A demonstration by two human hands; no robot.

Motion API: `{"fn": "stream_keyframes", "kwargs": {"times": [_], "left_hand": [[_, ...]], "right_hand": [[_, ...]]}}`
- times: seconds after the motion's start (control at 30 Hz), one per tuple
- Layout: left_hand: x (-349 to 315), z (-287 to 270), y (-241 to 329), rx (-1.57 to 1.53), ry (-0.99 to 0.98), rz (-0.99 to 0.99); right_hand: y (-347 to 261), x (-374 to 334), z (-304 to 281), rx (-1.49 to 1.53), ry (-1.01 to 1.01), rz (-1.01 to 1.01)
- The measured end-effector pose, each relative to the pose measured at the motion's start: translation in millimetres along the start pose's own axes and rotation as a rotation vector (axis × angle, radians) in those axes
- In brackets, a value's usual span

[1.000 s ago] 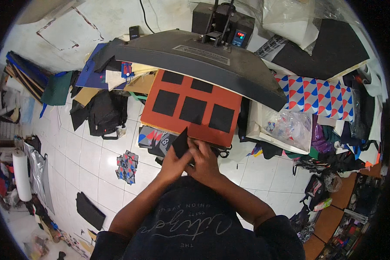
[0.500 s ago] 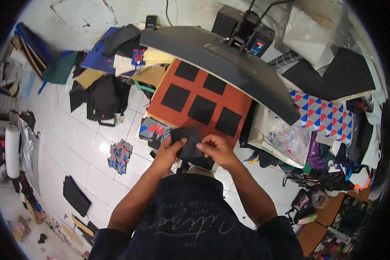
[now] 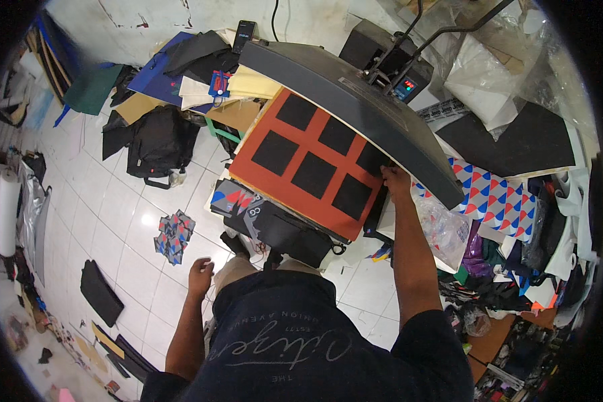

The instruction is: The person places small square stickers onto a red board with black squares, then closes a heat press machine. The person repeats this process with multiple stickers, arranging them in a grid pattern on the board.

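Note:
My right hand point(image 3: 396, 182) reaches under the raised lid of a heat press. Its fingers are closed at the edge of a black square piece point(image 3: 370, 161) at the right of the red-orange press pad point(image 3: 248, 171). Part of that square is hidden by the lid and my hand. Several more black squares, such as the near middle one point(image 3: 313, 175), lie flat in rows on the pad. Down by my left side, my left hand point(image 3: 201, 276) hangs above the floor with loosely bent fingers and nothing in it.
The dark press lid point(image 3: 348, 100) tilts over the pad's far side. A black bag point(image 3: 159, 147) and patterned pieces point(image 3: 174, 236) lie on the tiled floor. A phone point(image 3: 244, 37) stands behind; a box with clear plastic point(image 3: 437, 224) is at right.
The black square that both hands held before me is now on the pad's right side. My right hand has moved forward and right; my left hand has dropped down and left.

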State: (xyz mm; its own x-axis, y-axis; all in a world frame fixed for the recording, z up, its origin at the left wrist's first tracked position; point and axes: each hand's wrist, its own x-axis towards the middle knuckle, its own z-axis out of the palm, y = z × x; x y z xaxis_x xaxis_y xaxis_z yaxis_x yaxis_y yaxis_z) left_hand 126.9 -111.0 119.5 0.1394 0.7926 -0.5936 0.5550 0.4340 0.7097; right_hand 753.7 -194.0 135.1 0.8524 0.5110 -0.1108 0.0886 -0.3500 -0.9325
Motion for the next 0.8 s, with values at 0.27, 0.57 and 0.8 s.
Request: {"fn": "stream_keyframes", "kwargs": {"times": [0.27, 0.57, 0.8], "left_hand": [[-32.1, -51.0, -123.7, -0.104, -0.020, -0.552], [-14.1, -30.2, -53.9, -0.043, -0.017, -0.335], [4.2, -24.5, -17.1, -0.093, -0.059, -0.234]], "right_hand": [[81.9, 45.3, -16.9, -0.517, 0.146, -0.462], [36.4, 17.3, -5.3, -0.690, 0.213, -0.362], [16.5, 5.0, 0.1, -0.729, 0.223, -0.207]]}}
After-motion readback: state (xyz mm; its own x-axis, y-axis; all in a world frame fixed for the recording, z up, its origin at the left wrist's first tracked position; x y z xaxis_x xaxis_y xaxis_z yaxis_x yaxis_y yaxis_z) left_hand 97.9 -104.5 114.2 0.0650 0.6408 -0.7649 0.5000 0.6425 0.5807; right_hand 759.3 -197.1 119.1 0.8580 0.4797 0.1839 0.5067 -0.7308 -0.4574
